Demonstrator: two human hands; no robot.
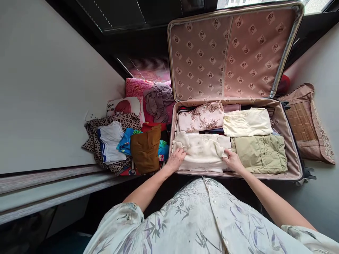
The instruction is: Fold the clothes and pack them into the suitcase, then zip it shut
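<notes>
One cream garment [202,152] lies folded and lightly creased.

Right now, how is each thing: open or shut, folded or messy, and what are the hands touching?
Suitcase: open, lid raised
Cream garment: folded
Left hand: touching the cream garment's left end
Right hand: touching its right end
Khaki-green garment: folded
Pink leaf-print garment: folded
Pale-yellow garment: folded
Brown garment: folded
Grey-mauve cloth: crumpled
</notes>
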